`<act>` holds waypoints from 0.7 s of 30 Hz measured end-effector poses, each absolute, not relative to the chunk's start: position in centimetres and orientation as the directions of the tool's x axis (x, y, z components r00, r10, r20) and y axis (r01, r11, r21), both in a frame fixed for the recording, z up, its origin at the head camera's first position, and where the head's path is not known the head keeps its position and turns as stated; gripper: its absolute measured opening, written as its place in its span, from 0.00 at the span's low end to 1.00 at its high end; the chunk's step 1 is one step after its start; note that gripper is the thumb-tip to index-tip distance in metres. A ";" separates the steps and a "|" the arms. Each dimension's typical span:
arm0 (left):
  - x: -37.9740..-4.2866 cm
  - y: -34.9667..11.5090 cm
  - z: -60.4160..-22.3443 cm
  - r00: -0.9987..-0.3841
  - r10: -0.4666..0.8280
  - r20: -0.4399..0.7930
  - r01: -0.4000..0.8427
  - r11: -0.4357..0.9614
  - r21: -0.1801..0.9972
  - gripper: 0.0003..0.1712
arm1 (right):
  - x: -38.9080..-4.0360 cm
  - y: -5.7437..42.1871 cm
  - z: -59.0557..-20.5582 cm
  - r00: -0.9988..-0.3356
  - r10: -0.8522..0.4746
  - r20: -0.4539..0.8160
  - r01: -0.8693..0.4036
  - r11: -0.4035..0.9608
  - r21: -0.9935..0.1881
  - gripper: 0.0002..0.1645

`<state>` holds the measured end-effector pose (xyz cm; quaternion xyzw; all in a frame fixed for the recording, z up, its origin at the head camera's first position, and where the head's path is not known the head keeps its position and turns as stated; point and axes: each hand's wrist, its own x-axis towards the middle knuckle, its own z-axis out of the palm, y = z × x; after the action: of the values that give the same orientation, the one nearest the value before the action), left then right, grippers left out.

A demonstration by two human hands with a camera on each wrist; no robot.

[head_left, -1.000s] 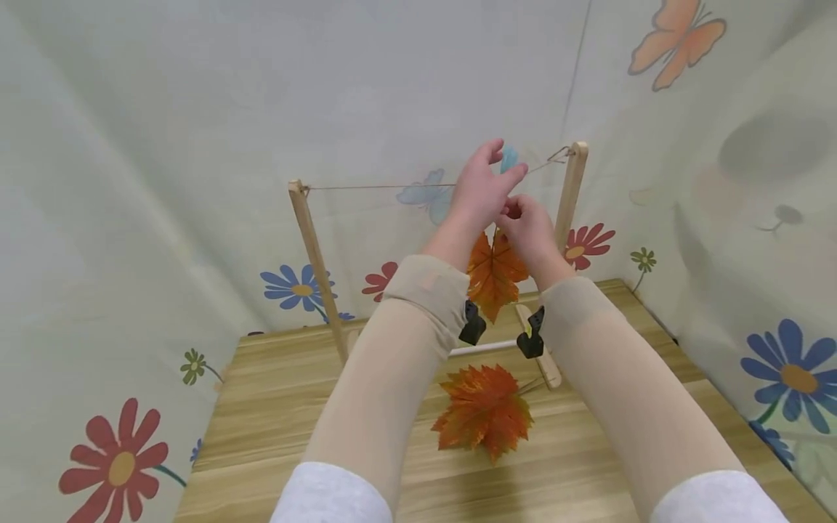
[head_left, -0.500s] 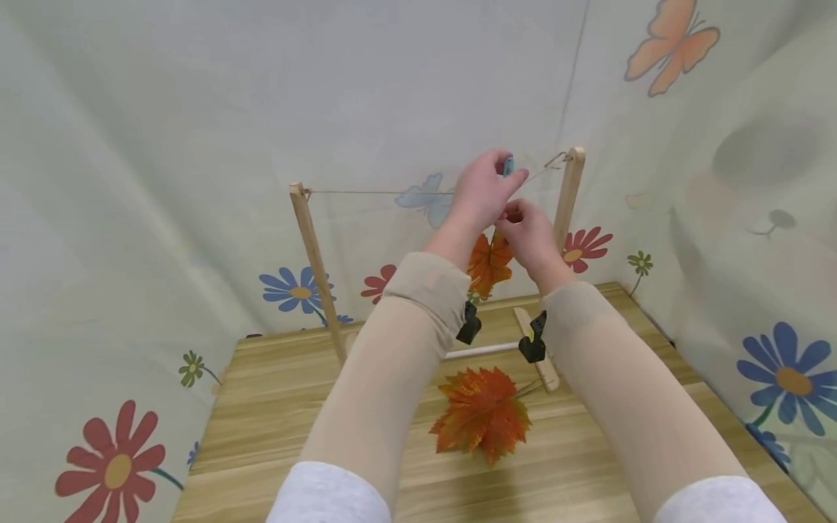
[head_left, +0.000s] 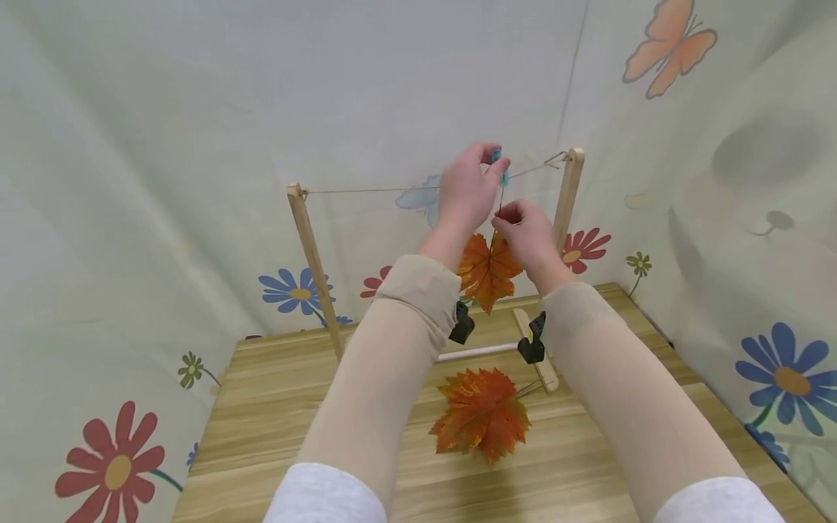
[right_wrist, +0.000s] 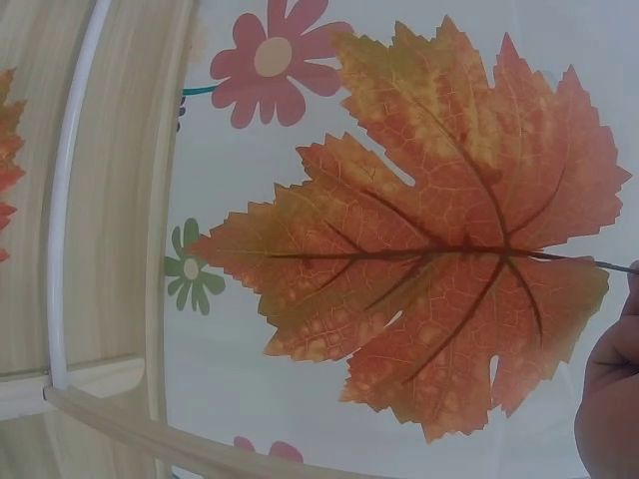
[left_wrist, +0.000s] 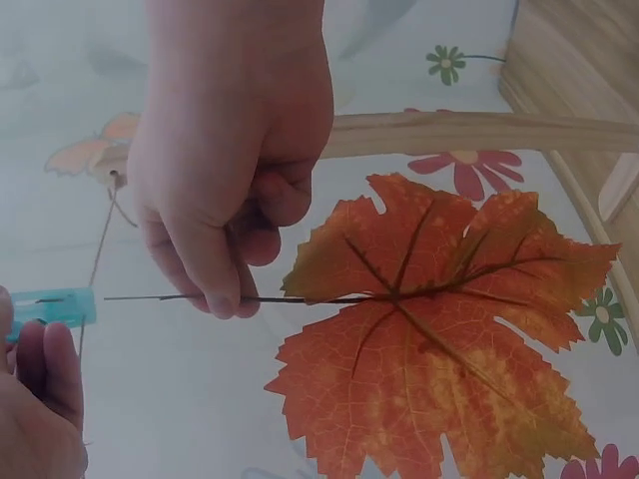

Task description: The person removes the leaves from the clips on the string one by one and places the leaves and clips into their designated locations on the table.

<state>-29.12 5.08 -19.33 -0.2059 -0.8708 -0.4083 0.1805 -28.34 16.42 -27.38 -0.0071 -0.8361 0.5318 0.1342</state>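
Note:
My left hand (head_left: 467, 189) pinches a teal clothespin (left_wrist: 60, 307) at the string (head_left: 366, 191) of a wooden frame. In the left wrist view the string runs by the clothespin's end. Just below, my right hand (head_left: 528, 229) pinches the thin dark stem of an orange artificial maple leaf (head_left: 489, 269) between thumb and forefinger. The stem points up, its tip right by the clothespin's end in the left wrist view. The blade hangs beneath my fingers and fills much of the right wrist view (right_wrist: 449, 239).
More orange-red leaves (head_left: 482, 414) lie on the wood-grain table (head_left: 261, 407), beneath my forearms. The frame has a left post (head_left: 314, 265), a right post (head_left: 570, 189) and a white crossbar (head_left: 480, 351) low down. A flower-printed cloth (head_left: 196, 131) stands behind.
My left hand has shifted slightly left with the clothespin, which now shows more plainly between its fingers. The leaf has swung and turned, while my right hand has barely moved.

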 end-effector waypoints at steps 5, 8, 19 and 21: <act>-29.1 4.3 -19.4 -0.852 0.163 0.497 0.496 0.556 0.667 0.22 | -28.4 16.2 -27.7 -0.964 0.151 0.217 -0.135 0.426 -0.894 0.15; -29.2 3.9 -19.4 -0.854 0.150 0.498 0.493 0.542 0.681 0.22 | -28.5 16.2 -27.8 -0.964 0.149 0.219 -0.139 0.420 -0.897 0.15; -28.6 2.7 -19.4 -0.838 0.126 0.530 0.522 0.467 0.714 0.21 | -28.4 17.0 -28.5 -0.973 0.147 0.178 -0.104 0.411 -0.906 0.16; -28.3 2.5 -19.4 -0.833 0.121 0.540 0.533 0.438 0.724 0.20 | -28.4 17.0 -28.7 -0.974 0.144 0.174 -0.105 0.397 -0.912 0.15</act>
<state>-28.32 2.54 -19.36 -0.1990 -0.8217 -0.4913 0.2095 -28.35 17.03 -28.67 -0.0118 -0.8281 0.5489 0.1131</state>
